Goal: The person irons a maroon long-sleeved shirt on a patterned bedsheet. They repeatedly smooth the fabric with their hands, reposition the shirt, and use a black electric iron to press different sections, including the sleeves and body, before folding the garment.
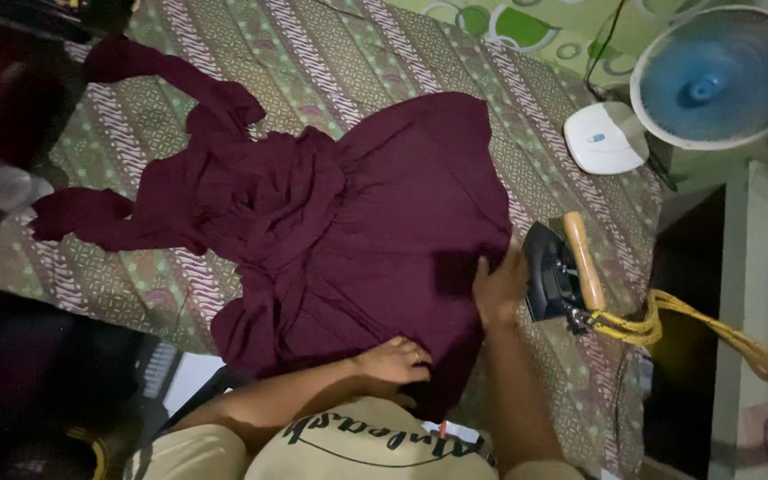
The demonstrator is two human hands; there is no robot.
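Maroon garment | both hands flat on hem | left hand, right hand

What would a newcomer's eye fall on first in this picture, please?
First, the crumpled maroon garment spread across the patterned ironing cloth, with the left hand and right hand resting on its near edge. Next, the black iron with its wooden handle, lying just right of the right hand, and the blue fan at upper right.
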